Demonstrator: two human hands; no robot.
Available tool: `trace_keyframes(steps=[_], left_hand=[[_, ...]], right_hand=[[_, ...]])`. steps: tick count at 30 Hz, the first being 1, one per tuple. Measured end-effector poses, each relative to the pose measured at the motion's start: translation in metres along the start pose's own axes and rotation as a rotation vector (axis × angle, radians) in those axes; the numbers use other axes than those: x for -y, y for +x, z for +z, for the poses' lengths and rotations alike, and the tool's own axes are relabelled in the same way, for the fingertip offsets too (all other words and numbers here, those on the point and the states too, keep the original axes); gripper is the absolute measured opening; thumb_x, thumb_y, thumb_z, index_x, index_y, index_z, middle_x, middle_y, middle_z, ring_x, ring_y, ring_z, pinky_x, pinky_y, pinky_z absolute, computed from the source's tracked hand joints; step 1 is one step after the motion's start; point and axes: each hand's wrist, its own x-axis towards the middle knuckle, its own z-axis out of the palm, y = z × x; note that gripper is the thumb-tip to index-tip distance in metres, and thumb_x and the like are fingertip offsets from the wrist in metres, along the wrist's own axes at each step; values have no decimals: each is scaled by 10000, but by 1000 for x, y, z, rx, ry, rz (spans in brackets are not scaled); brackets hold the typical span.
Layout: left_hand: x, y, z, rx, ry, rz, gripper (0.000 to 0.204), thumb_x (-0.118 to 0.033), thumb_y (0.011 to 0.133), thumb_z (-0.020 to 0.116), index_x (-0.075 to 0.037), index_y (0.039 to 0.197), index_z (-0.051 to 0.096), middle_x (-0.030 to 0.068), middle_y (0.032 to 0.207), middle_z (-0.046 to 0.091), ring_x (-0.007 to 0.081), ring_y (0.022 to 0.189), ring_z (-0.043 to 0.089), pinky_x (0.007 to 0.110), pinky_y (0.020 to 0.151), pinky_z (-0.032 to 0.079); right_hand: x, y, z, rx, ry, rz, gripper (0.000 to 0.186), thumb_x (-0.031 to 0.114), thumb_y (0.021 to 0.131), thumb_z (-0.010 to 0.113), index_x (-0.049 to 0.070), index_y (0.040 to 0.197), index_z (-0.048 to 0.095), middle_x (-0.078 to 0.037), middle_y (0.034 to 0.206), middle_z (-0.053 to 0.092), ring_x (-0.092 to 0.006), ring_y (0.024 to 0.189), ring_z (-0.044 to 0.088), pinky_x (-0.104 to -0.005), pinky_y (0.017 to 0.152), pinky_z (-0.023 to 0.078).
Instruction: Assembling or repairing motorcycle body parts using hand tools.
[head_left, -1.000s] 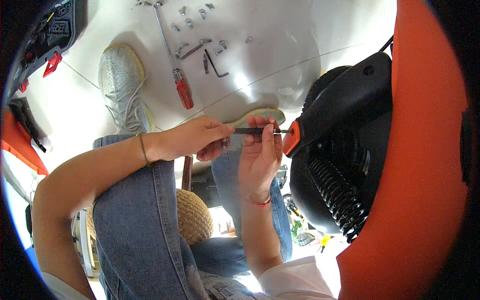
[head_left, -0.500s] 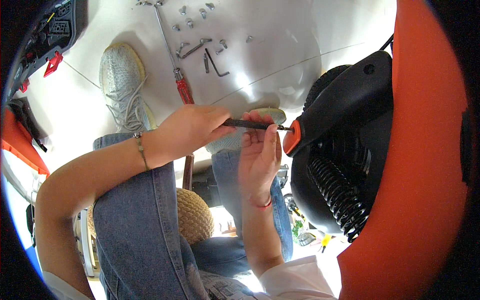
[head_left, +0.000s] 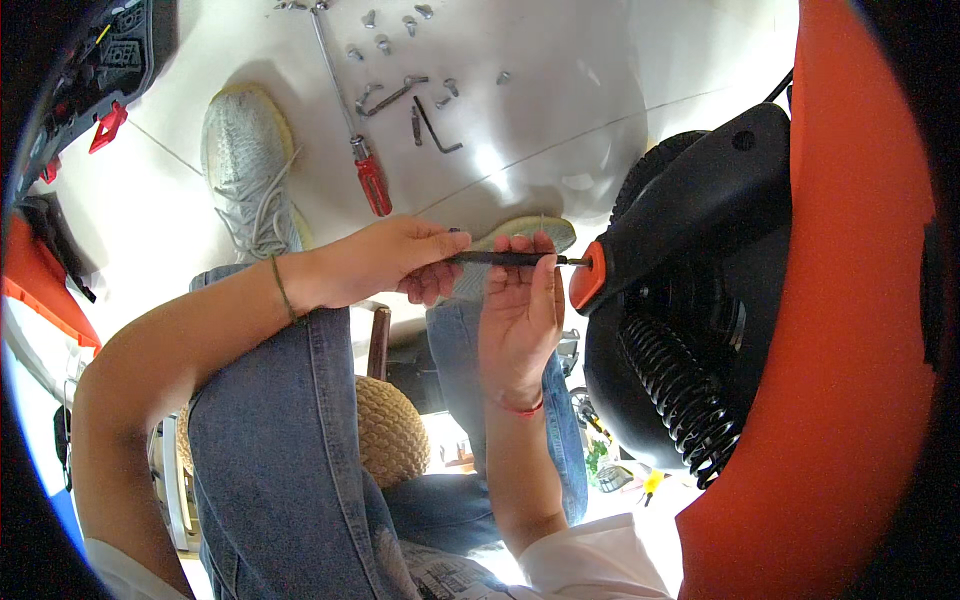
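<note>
A long black driver (head_left: 496,258) runs sideways between my hands, its slim tip at the orange end cap (head_left: 597,275) of a black arm (head_left: 700,200) beside a wheel and coil spring (head_left: 675,400). My left hand (head_left: 400,262) grips the driver's rear end, thumb along the top, fingers curled below. My right hand (head_left: 520,310) is turned palm up near the tip, fingers and thumb closed round the driver's shaft. A large orange body panel (head_left: 840,300) fills the right side.
On the floor lie a red-handled screwdriver (head_left: 369,180), an L-key (head_left: 440,130), a wrench (head_left: 392,95) and several bolts (head_left: 410,25). A black tool case (head_left: 105,60) and an orange piece (head_left: 45,280) are at left. My shoes and a woven seat (head_left: 390,430) are below.
My left hand has turned about the driver's rear, rising with fingers hidden half a second ago and now showing curled fingers again. My right hand stays at the tip.
</note>
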Motion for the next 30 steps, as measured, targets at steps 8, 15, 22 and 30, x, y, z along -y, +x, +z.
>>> trace_keyframes(steps=[8, 15, 22, 30], left_hand=[[-2, -9, 9, -246, 998, 588, 232, -258, 883, 597, -39, 840, 532, 97, 688, 561, 238, 628, 560, 341, 570, 436], [3, -6, 5, -281, 1367, 880, 218, -220, 832, 622, -47, 868, 493, 120, 761, 496, 325, 767, 539, 423, 621, 430], [2, -7, 5, -290, 1308, 963, 234, -208, 803, 657, -42, 847, 497, 112, 751, 503, 313, 722, 543, 408, 611, 443], [2, -7, 5, -292, 1296, 975, 240, -209, 792, 668, -42, 846, 504, 109, 764, 521, 312, 728, 553, 406, 610, 446]], right_hand=[[-3, 3, 5, -2, -19, 3, 380, 319, 978, 434, 36, 1231, 454, -90, 1083, 579, -198, 1011, 549, -298, 794, 393], [1, 1, 9, -32, -73, 22, 356, 312, 983, 423, 43, 1211, 474, -112, 1125, 585, -206, 1010, 563, -295, 785, 419], [0, 1, 8, -33, -63, 10, 335, 323, 981, 432, 49, 1162, 501, -116, 1114, 594, -199, 996, 568, -293, 785, 421], [1, 1, 9, -7, -46, 14, 341, 333, 976, 444, 55, 1166, 496, -109, 1119, 587, -191, 996, 562, -292, 791, 414]])
